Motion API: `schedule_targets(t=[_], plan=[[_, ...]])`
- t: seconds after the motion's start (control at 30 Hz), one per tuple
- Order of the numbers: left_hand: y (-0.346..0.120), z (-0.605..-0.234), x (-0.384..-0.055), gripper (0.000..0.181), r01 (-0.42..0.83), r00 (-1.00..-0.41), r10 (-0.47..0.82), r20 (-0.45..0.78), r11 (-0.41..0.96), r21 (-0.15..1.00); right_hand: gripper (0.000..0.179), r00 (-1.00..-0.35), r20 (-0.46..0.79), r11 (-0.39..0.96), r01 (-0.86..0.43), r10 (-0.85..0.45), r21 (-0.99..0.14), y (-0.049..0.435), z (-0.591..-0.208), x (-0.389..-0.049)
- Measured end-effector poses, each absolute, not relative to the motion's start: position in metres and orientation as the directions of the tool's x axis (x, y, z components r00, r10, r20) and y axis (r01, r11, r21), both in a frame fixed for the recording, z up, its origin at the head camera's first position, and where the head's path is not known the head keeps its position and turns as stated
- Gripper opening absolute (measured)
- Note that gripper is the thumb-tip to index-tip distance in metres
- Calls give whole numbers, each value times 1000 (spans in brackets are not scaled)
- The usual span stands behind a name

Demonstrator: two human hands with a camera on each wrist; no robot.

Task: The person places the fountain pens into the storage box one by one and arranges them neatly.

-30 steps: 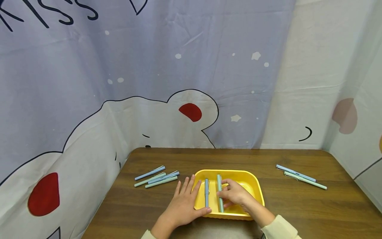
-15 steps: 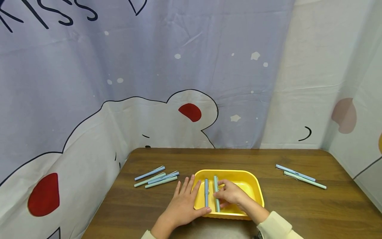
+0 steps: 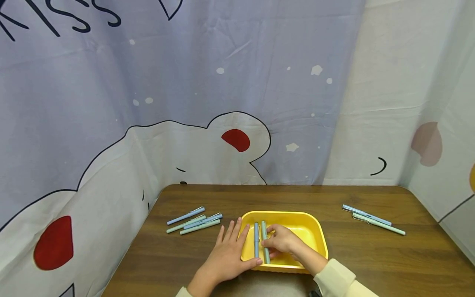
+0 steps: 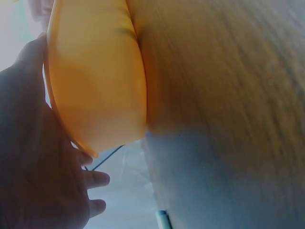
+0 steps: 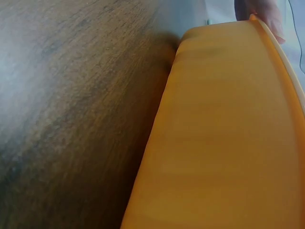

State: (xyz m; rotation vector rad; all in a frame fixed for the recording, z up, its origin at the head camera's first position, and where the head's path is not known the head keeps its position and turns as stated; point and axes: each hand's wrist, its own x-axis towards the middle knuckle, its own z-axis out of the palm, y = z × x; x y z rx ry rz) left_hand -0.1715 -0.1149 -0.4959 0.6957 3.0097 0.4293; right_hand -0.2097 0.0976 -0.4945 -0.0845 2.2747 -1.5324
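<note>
In the head view a yellow plastic tray (image 3: 320,237) stands on the wooden table. My left hand (image 3: 230,253) rests against its left side, fingers spread straight, thumb on the front rim. Inside the tray a blue pen (image 3: 256,241) lies lengthwise near the left wall. Just to its right, my right hand (image 3: 285,241) pinches a light green pen (image 3: 264,232) between thumb and fingers, roughly parallel to the blue one with a narrow gap. The left wrist view shows the tray's outer wall (image 4: 95,76) beside the left hand. The right wrist view holds mostly that wall; the right hand is out of its sight.
On the table's left lie several blue and green pens (image 3: 194,222) in a loose group. At the right, a blue pen (image 3: 367,214) and a green pen (image 3: 378,224) lie close together. A printed curtain (image 3: 297,103) hangs behind the table (image 3: 297,198).
My right hand has moved left inside the tray with the green pen, bringing it nearer the blue pen. The left hand and the pens on the table have stayed put.
</note>
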Motion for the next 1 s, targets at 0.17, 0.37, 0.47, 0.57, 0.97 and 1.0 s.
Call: schedule_targets(t=[0.17,0.37,0.47,0.57,0.97,1.0], plan=[[-115,-497,-172,100,420,-903,430,28,864,277,48,-921,-297,420,173,-251,-891,94,-495,-211],[-115,-498,-172,100,423,-902,430,34,864,273,46,-923,-300,424,177,-242,-888,92,-497,-211],[-115,-498,-172,100,426,-901,432,39,863,273,47,-922,-303,427,181,-239,-886,90,-496,-211],[-115,-498,-172,100,432,-899,437,45,861,270,47,-920,-311,435,185,-237,-881,88,-495,-212],[-115,-498,-172,99,438,-896,441,53,856,273,47,-920,-318,490,173,-229,-854,87,-493,-212],[-115,-498,-172,99,438,-896,442,53,856,273,48,-920,-318,494,171,-230,-852,88,-493,-211]])
